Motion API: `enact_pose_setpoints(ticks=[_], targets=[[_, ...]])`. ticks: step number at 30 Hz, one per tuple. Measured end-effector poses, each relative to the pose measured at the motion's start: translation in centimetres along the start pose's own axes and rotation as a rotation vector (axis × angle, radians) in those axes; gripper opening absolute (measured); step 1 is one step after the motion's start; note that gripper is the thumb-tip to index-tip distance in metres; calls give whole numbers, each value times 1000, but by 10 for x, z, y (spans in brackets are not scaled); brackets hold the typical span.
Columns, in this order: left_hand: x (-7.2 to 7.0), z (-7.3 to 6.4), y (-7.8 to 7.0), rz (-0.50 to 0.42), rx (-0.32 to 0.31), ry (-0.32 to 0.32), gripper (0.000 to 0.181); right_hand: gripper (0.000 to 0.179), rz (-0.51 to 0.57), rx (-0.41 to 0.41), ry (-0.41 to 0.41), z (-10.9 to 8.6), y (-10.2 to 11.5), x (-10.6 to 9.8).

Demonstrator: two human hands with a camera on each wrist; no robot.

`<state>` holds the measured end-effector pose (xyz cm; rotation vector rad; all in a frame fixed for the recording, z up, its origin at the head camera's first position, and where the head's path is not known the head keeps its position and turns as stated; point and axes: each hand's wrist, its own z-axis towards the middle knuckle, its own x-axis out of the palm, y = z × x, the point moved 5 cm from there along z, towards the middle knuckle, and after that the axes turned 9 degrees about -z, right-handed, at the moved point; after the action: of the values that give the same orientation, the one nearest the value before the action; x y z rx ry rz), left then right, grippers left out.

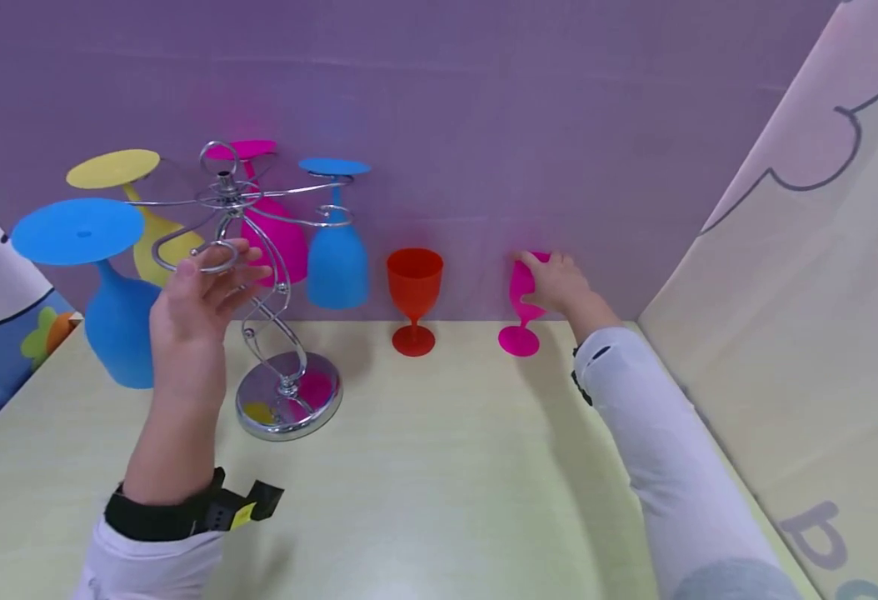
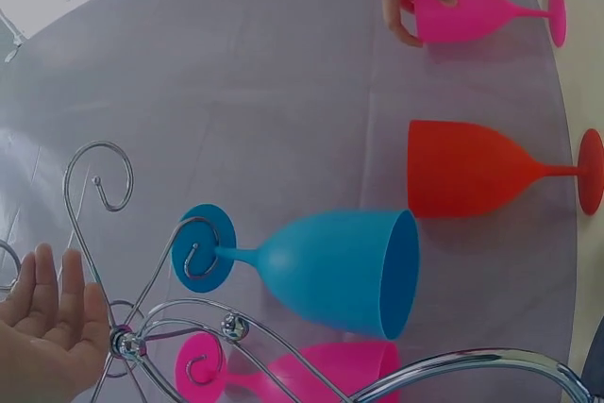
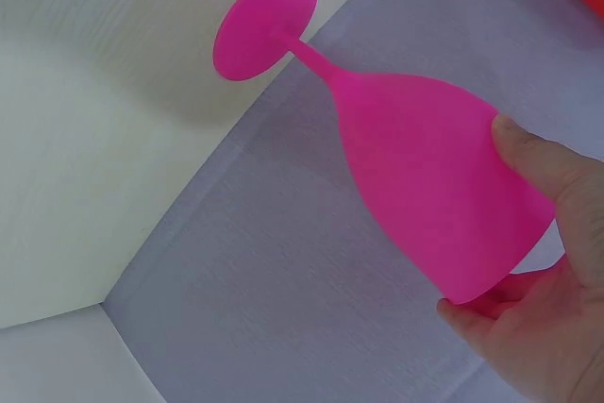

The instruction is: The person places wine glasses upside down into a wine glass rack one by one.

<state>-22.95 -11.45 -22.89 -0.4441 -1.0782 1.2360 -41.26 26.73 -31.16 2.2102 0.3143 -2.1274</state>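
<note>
At the back right of the table, my right hand (image 1: 559, 283) grips a pink plastic goblet (image 3: 425, 167) by its bowl near the rim, thumb on one side and fingers on the other. The goblet is upright, its foot close over the tabletop. My left hand (image 1: 192, 308) is raised at a chrome stemware rack (image 1: 289, 396); its fingers are extended, overlapping an empty front hook in the head view. Upside down on the rack hang a large blue goblet (image 1: 120, 317), a yellow goblet (image 1: 150, 229), another pink goblet (image 1: 285, 242) and a second blue goblet (image 2: 344, 271).
Between the rack and my right hand, a red goblet (image 1: 415, 287) stands upright by the back edge. A purple cloth backdrop (image 1: 484, 125) rises behind the table (image 1: 439, 500). On the right is a pale printed panel (image 1: 799, 333).
</note>
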Motion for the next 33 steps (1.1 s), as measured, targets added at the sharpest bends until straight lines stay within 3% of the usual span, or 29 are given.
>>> enact_pose_setpoints(ticks=[9, 17, 27, 33], targets=[[4, -2, 0, -16, -2, 54, 46, 73, 37, -4, 3, -7, -4, -5], [7, -5, 5, 47, -27, 93, 43, 74, 59, 0, 4, -10, -9, -7], [12, -23, 32, 248, -147, 218, 43, 78, 88, -1, -1, -11, -16, -6], [15, -31, 49, 274, -165, 254, 44, 75, 137, -9, -46, -13, -20, -13]])
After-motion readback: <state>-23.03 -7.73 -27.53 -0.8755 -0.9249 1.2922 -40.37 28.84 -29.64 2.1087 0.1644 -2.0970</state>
